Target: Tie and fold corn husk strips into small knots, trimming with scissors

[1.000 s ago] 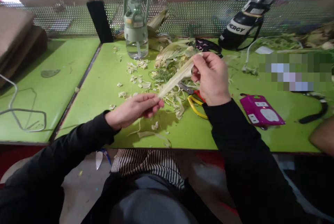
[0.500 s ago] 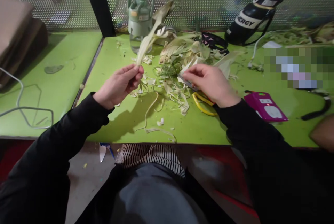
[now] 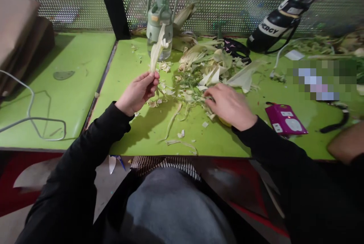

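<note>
Got a pale husk strip (image 3: 157,52) pinched between thumb and fingers in the left hand (image 3: 139,90), closed up snug at the bottom end, with the rest sticking up roughly upright. Curled fingers on the right hand (image 3: 230,105), down low at the near edge of a messy husk pile (image 3: 210,62); can't tell if holding anything there, fingertips kinda lost in the scraps. Just a bit of yellow handle (image 3: 224,122) peeking out under that palm.

Between the hands and a bit closer in, stringy strands (image 3: 173,120) and little bits lying on the green tabletop (image 3: 142,139). Right past the left hand, partly behind the strip, a light green bottle (image 3: 160,22), plus a black slab (image 3: 116,14) standing to its left. Beyond the right hand, off to the right, a tilted dark bottle (image 3: 274,27). Closer on that same side, a magenta socket box (image 3: 286,119), then another person's arm (image 3: 348,143) at the far right.
</note>
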